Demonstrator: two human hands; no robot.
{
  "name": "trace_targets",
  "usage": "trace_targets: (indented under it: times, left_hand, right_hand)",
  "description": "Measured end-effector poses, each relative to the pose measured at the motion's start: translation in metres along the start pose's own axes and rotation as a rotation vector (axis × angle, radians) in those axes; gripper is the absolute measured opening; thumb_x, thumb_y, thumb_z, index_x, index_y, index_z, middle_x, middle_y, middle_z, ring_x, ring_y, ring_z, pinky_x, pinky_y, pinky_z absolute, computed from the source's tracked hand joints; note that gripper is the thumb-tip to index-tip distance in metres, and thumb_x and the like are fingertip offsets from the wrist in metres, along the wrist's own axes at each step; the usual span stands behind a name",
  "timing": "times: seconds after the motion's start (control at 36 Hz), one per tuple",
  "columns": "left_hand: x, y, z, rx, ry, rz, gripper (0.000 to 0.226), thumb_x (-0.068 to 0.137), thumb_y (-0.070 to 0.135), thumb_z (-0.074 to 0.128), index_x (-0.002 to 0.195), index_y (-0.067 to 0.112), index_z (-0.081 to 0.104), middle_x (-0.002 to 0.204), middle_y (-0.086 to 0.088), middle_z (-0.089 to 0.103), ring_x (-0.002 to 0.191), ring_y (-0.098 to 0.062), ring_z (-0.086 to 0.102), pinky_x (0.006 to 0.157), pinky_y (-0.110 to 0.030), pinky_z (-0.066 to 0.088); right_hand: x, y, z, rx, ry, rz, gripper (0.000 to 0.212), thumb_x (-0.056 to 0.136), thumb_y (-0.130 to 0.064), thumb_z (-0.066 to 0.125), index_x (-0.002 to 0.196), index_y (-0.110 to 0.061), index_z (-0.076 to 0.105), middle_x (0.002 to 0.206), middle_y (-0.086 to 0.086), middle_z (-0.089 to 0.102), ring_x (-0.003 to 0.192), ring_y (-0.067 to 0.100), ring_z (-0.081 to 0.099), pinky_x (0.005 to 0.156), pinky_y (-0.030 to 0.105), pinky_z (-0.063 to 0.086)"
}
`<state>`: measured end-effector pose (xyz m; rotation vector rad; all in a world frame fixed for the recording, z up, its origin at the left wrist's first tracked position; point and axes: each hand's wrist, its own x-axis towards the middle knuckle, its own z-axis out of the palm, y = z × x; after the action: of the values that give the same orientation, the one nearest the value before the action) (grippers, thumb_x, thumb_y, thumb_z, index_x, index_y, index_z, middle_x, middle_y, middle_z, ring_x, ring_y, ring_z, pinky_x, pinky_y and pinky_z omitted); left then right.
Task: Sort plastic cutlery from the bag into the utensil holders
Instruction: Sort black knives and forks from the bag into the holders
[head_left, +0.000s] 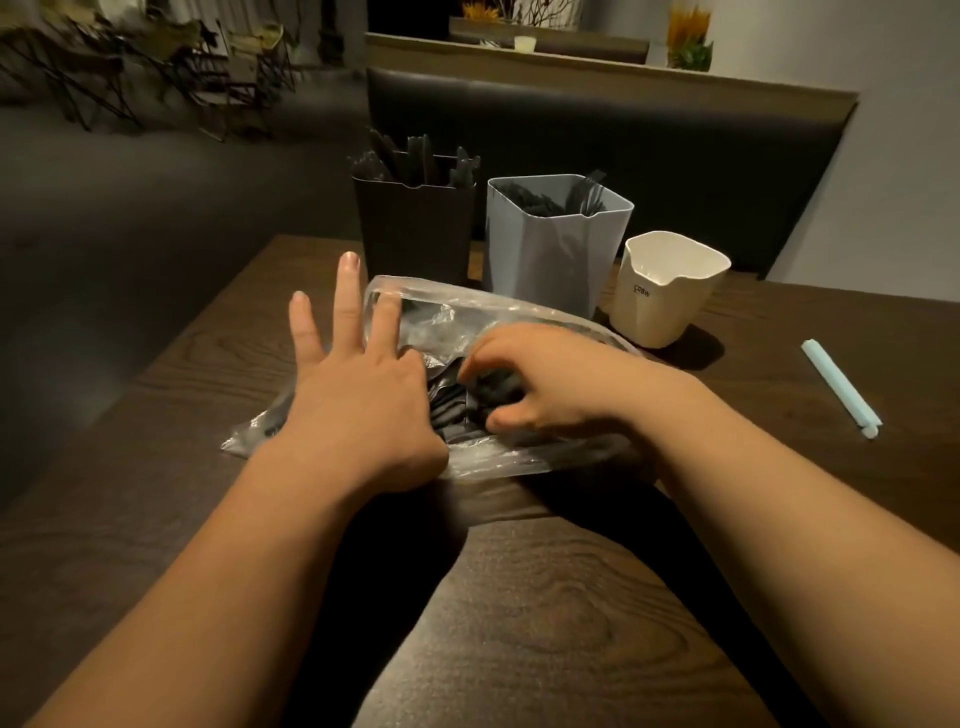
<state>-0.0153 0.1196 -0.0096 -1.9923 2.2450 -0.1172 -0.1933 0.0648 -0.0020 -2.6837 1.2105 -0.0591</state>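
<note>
wood table (524, 597); clear bag (467, 307), blk cutlery (451, 402)

Wooden table (545, 597): bag (493, 312), 3 holders (540, 249), stick (841, 387).

Dark wood table (519, 597) under the left hand (358, 395), padded bench (623, 145) beyond it, pale wall (893, 156) past the right hand (550, 379), dim light

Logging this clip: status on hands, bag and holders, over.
Left hand flat, fingers spread, steadying clear plastic bag. Right hand curled on black plastic cutlery inside it. Black holder and grey holder hold cutlery, cream holder looks empty. Nothing blocking.
</note>
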Motion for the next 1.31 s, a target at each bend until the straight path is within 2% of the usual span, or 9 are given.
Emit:
trace_targets:
  times: [0.17,0.33,0.53,0.72,0.83,1.0,1.08,1.22,1.31]
  left_hand:
    - [0.004,-0.006,0.000,-0.036,0.000,0.002,0.062,0.079,0.049,0.056,0.132,0.018,0.047,0.164,-0.017,-0.024,0.132,-0.045,-0.050,0.111,-0.071,-0.019]
    - [0.007,-0.010,0.001,-0.100,-0.007,0.013,0.062,0.082,0.049,0.058,0.134,0.020,0.044,0.164,-0.016,-0.024,0.133,-0.041,-0.051,0.113,-0.069,-0.019]
    - [0.009,-0.011,0.002,-0.171,0.006,0.014,0.064,0.078,0.042,0.061,0.135,0.021,0.042,0.166,-0.013,-0.017,0.136,-0.039,-0.048,0.114,-0.067,-0.018]
    - [0.009,-0.008,-0.001,-0.381,0.055,0.052,0.087,0.078,0.037,0.065,0.153,0.026,0.022,0.168,-0.008,-0.005,0.144,-0.032,-0.040,0.118,-0.062,-0.015]
    - [0.010,-0.004,-0.004,-0.489,0.122,0.074,0.096,0.077,0.038,0.070,0.156,0.031,0.016,0.167,-0.004,0.002,0.146,-0.027,-0.037,0.121,-0.060,-0.012]
    - [0.001,-0.002,-0.007,-0.679,0.231,0.179,0.075,0.083,0.031,0.071,0.147,0.033,0.033,0.163,0.006,0.014,0.143,-0.005,-0.035,0.121,-0.050,-0.018]
    - [-0.003,0.004,-0.006,-0.748,0.400,0.213,0.063,0.077,0.033,0.070,0.136,0.032,0.049,0.131,0.026,0.029,0.144,0.002,-0.015,0.121,-0.049,-0.011]
    - [-0.001,0.001,0.001,-0.724,0.611,0.373,0.040,0.072,0.037,0.060,0.111,0.030,0.063,0.117,0.021,0.057,0.147,-0.018,0.013,0.114,-0.041,0.004]
    - [-0.001,-0.001,0.002,-0.762,0.634,0.421,0.030,0.078,0.048,0.055,0.102,0.034,0.065,0.111,0.030,0.055,0.145,-0.013,0.016,0.109,-0.034,0.006]
  right_hand:
    - [0.031,-0.008,0.006,-0.202,-0.175,-0.033,0.094,0.073,-0.023,0.083,0.154,-0.024,0.034,0.151,-0.001,0.038,0.136,0.021,0.033,0.118,0.036,0.028]
    - [0.046,-0.019,0.012,-0.232,-0.140,-0.096,0.078,0.073,-0.019,0.080,0.143,-0.016,0.047,0.144,0.005,0.041,0.129,0.025,0.038,0.115,0.041,0.033]
    - [0.040,-0.026,0.013,-0.350,-0.179,-0.078,0.081,0.087,-0.014,0.069,0.157,-0.014,0.027,0.165,0.007,0.017,0.150,0.027,0.020,0.123,0.043,0.023]
    - [0.030,-0.030,0.014,-0.386,-0.178,-0.063,0.060,0.091,-0.013,0.061,0.148,-0.008,0.041,0.151,0.014,0.038,0.140,0.031,0.035,0.116,0.043,0.035]
    - [0.023,-0.039,0.011,-0.228,-0.214,0.010,0.043,0.094,-0.010,0.057,0.137,-0.009,0.053,0.132,0.013,0.057,0.119,0.029,0.056,0.094,0.032,0.041]
    - [0.025,-0.036,0.010,-0.251,-0.276,0.082,0.037,0.087,-0.010,0.069,0.124,-0.015,0.065,0.110,0.006,0.066,0.103,0.025,0.061,0.095,0.036,0.049]
    - [0.023,-0.033,0.004,-0.139,-0.273,0.120,0.041,0.084,-0.002,0.069,0.123,-0.012,0.064,0.114,0.009,0.065,0.104,0.028,0.063,0.095,0.044,0.052]
    - [0.015,-0.033,-0.013,-0.106,-0.348,0.094,0.022,0.081,0.000,0.065,0.100,-0.012,0.065,0.095,0.006,0.062,0.080,0.019,0.060,0.071,0.032,0.055]
    - [0.014,-0.026,-0.019,-0.157,-0.364,0.089,0.016,0.088,-0.010,0.057,0.082,-0.023,0.052,0.083,-0.001,0.057,0.075,0.018,0.055,0.065,0.028,0.045]
